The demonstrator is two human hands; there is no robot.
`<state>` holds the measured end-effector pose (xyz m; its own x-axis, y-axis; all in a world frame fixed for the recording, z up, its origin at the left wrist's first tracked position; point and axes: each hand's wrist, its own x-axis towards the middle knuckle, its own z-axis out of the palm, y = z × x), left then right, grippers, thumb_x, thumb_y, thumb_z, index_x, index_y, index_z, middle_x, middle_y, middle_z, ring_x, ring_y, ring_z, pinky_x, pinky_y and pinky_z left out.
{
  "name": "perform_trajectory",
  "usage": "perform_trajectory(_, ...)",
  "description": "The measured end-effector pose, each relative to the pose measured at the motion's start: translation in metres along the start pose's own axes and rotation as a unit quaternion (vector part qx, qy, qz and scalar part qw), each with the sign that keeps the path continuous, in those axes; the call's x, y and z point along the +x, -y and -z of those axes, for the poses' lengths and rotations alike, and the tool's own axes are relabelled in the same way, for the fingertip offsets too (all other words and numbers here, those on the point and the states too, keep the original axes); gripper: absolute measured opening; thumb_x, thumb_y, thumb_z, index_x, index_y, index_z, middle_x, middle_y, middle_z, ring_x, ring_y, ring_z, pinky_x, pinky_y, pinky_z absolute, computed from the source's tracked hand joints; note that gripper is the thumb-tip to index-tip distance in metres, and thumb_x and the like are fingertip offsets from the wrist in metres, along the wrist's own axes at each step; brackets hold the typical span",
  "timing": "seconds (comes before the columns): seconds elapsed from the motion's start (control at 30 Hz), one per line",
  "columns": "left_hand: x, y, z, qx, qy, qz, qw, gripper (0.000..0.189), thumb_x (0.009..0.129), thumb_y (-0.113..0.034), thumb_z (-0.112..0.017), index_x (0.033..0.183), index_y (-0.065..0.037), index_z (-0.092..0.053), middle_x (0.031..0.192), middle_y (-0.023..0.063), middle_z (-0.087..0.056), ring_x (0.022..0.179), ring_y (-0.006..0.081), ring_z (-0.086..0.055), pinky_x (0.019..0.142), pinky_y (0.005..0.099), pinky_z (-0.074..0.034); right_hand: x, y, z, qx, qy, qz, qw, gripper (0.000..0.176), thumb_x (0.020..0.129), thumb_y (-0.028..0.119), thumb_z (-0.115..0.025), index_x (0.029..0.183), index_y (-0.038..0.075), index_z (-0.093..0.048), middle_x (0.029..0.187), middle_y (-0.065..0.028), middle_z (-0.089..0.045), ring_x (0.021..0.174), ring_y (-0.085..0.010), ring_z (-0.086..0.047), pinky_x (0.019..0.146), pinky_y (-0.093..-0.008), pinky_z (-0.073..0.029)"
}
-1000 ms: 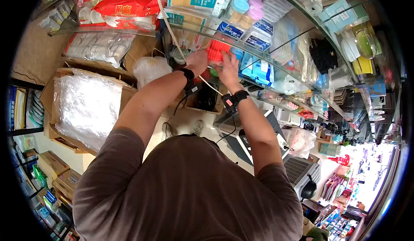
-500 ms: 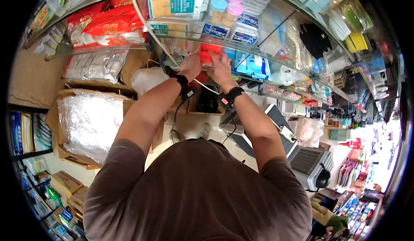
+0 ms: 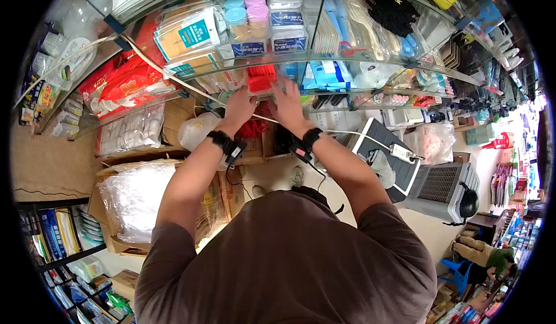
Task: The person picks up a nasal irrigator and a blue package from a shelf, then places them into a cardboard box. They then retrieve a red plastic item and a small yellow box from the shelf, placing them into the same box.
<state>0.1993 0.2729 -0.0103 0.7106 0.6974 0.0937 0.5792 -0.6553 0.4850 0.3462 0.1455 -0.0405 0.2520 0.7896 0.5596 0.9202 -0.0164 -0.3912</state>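
Both hands are at the lower glass shelf, one on either side of a stack of red items (image 3: 262,77). My left hand (image 3: 239,107) is at the left lower edge of the stack, its fingers partly spread. On the right, my right hand (image 3: 286,105) points its spread fingers up at the stack's lower right corner. Whether either hand grips the red items is not clear. A white cable (image 3: 197,92) runs across the shelf front and past both wrists. Right of the stack lies a blue packet (image 3: 328,75).
An open carton (image 3: 107,208) with clear plastic wrap stands at the lower left. A grey air cooler (image 3: 441,186) and a power strip (image 3: 403,152) are at the right. Glass shelf edges (image 3: 231,63) run above the hands. Another person (image 3: 483,254) is at the far lower right.
The view has turned and shifted, so the shelves sit differently in frame. My left hand has moved off to the left edge of the red stack, and its fingers look more spread.
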Motion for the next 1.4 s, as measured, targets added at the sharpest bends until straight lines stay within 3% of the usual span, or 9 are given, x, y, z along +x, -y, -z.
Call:
perform_trajectory(0.07, -0.02, 0.005, 0.003, -0.024, -0.021, -0.033, 0.999, 0.04, 0.095, -0.022, -0.067, 0.125, 0.003, -0.061, 0.115, 0.0235, -0.068, 0.099, 0.0347, -0.07, 0.085, 0.042, -0.056, -0.018, 0.0, 0.005, 0.028, 0.012, -0.017, 0.999, 0.068, 0.08, 0.013, -0.07, 0.143, 0.002, -0.047, 0.14, -0.0239, -0.042, 0.129, -0.0466, -0.042, 0.107, -0.0531, -0.039)
perform_trajectory(0.27, -0.096, 0.025, 0.019, -0.37, 0.066, 0.08, 0.923, 0.036, 0.096, -0.015, -0.067, 0.127, 0.003, -0.061, 0.105, 0.0172, -0.072, 0.087, 0.0197, -0.07, 0.073, 0.0328, -0.055, -0.042, -0.013, 0.005, 0.02, 0.013, -0.022, 0.999, 0.067, 0.08, 0.009, -0.069, 0.141, -0.002, -0.044, 0.144, -0.0255, -0.041, 0.134, -0.046, -0.04, 0.115, -0.0565, -0.033)
perform_trajectory(0.37, -0.125, 0.031, 0.03, -0.357, 0.04, 0.147, 0.922, 0.03, 0.097, -0.012, -0.066, 0.124, 0.002, -0.063, 0.101, 0.0118, -0.073, 0.085, 0.0143, -0.069, 0.072, 0.0297, -0.055, -0.036, -0.013, 0.008, 0.001, 0.018, 0.002, 1.0, 0.068, 0.08, 0.011, -0.068, 0.141, -0.003, -0.044, 0.145, -0.0246, -0.04, 0.138, -0.0441, -0.037, 0.118, -0.0569, -0.03)
perform_trajectory(0.47, -0.128, 0.031, 0.032, -0.264, 0.002, 0.09, 0.96, 0.028, 0.095, -0.014, -0.068, 0.12, 0.001, -0.066, 0.096, 0.0115, -0.073, 0.081, 0.0187, -0.07, 0.071, 0.0303, -0.055, -0.027, -0.013, 0.004, -0.021, 0.063, 0.035, 0.997, 0.069, 0.079, 0.012, -0.068, 0.142, -0.003, -0.044, 0.146, -0.0232, -0.039, 0.14, -0.0423, -0.037, 0.119, -0.0574, -0.028)
perform_trajectory(0.77, -0.057, 0.008, -0.005, 0.003, -0.079, -0.077, 0.994, 0.025, 0.09, -0.021, -0.064, 0.101, 0.001, -0.07, 0.106, 0.0201, -0.07, 0.105, 0.0352, -0.066, 0.094, 0.0443, -0.052, -0.02, -0.033, -0.014, -0.053, 0.13, 0.024, 0.99, 0.062, 0.081, 0.024, -0.075, 0.133, -0.002, -0.052, 0.13, -0.0184, -0.054, 0.129, -0.0385, -0.049, 0.116, -0.0545, -0.032)
perform_trajectory(0.97, -0.016, -0.003, -0.008, 0.207, 0.111, -0.037, 0.971, 0.04, 0.096, -0.033, -0.058, 0.103, 0.005, -0.068, 0.106, 0.022, -0.068, 0.104, 0.0382, -0.064, 0.094, 0.0483, -0.051, -0.007, -0.03, -0.017, -0.074, 0.144, -0.006, 0.987, 0.058, 0.079, 0.024, -0.076, 0.127, -0.003, -0.056, 0.125, -0.0199, -0.058, 0.12, -0.0392, -0.054, 0.11, -0.0509, -0.039)
perform_trajectory(1.0, -0.01, -0.001, -0.01, 0.221, 0.129, -0.037, 0.966, 0.04, 0.095, -0.034, -0.059, 0.106, 0.003, -0.069, 0.106, 0.0212, -0.069, 0.104, 0.0389, -0.065, 0.094, 0.0514, -0.05, -0.002, -0.03, -0.017, -0.084, 0.215, -0.042, 0.972, 0.062, 0.084, 0.029, -0.071, 0.135, -0.002, -0.053, 0.132, -0.0194, -0.057, 0.132, -0.0357, -0.048, 0.119, -0.053, -0.031)
perform_trajectory(1.27, 0.006, 0.017, -0.022, 0.095, 0.096, -0.062, 0.989, 0.033, 0.096, -0.026, -0.057, 0.127, -0.016, -0.064, 0.112, 0.0241, -0.067, 0.105, 0.0422, -0.065, 0.091, 0.0556, -0.049, 0.007, -0.033, -0.017, -0.101, 0.279, -0.069, 0.952, 0.056, 0.085, 0.028, -0.072, 0.133, 0.004, -0.055, 0.132, -0.0199, -0.059, 0.129, -0.0373, -0.053, 0.117, -0.0506, -0.033)
perform_trajectory(1.4, 0.026, 0.04, -0.041, 0.138, 0.198, -0.029, 0.97, 0.04, 0.093, -0.02, -0.059, 0.132, -0.01, -0.06, 0.121, 0.0238, -0.064, 0.109, 0.0417, -0.064, 0.095, 0.0529, -0.049, 0.013, -0.026, -0.013, -0.122, 0.3, -0.086, 0.942, 0.056, 0.085, 0.031, -0.074, 0.132, 0.004, -0.056, 0.131, -0.0201, -0.059, 0.129, -0.0377, -0.053, 0.118, -0.0494, -0.033)
